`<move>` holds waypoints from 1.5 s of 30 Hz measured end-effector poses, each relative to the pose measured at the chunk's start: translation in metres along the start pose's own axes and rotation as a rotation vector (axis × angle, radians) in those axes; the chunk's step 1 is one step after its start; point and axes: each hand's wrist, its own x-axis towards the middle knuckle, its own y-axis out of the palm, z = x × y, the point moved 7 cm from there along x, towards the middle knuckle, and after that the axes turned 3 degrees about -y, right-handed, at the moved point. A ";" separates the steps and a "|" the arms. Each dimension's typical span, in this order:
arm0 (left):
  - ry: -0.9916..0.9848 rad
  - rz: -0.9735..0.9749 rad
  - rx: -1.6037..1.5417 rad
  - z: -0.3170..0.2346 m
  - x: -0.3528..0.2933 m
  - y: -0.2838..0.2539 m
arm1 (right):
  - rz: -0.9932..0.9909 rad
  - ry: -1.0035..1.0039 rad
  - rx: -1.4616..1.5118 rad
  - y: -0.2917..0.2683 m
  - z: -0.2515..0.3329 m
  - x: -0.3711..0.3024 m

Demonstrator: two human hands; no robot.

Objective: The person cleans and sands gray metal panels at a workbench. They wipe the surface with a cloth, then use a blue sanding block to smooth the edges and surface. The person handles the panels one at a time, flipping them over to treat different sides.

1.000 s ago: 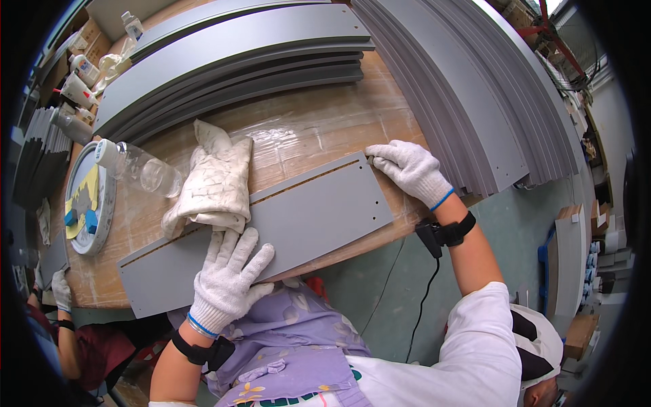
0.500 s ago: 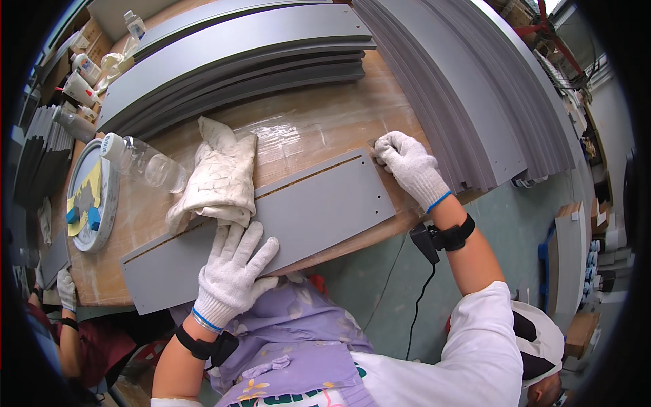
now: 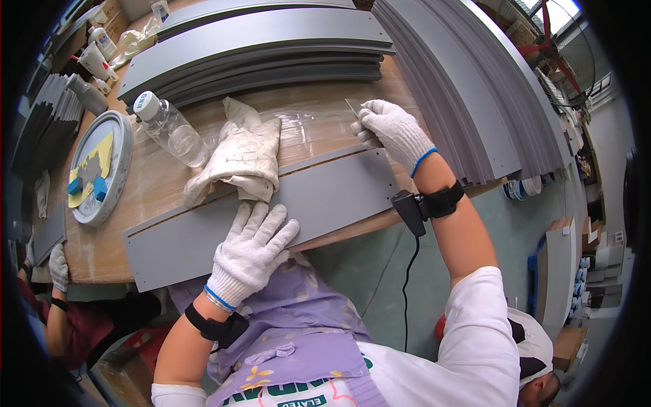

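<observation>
Resting at far left, a co-worker's gloved hand [image 3: 59, 268] is beside a small grey board [image 3: 50, 234]. Next comes a round white tray [image 3: 126, 152] holding a yellow sheet [image 3: 102, 156] and blue blocks [image 3: 100, 188], then a clear bottle [image 3: 173, 132] tilted in view. A crumpled, stained cloth [image 3: 237, 156] overlaps the far edge of the grey panel [image 3: 332, 195], which lies slantwise along the near edge of the desk [image 3: 325, 115]. The left hand [image 3: 251, 254] has its fingers spread on the panel, its grip released. Further right, the right hand [image 3: 392, 130] is near the panel's far right corner, its grip pinching a small flat piece [image 3: 352, 106]. Grey boards [image 3: 468, 102] stand stacked beyond it. The step in hand looks like steadying the panel while handling that piece; the next move would call for a firm left hand and a controlled pinch.
</observation>
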 end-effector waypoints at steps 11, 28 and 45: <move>-0.192 -0.102 -0.038 0.037 -0.066 -0.017 | 0.038 -0.678 -0.773 0.203 0.102 -0.045; -0.965 -0.209 0.575 0.180 -0.291 -0.111 | 0.295 -0.255 0.689 0.117 0.092 -0.089; -0.715 -0.046 0.332 0.168 -0.200 -0.049 | -0.228 -0.764 -0.875 0.182 0.035 -0.129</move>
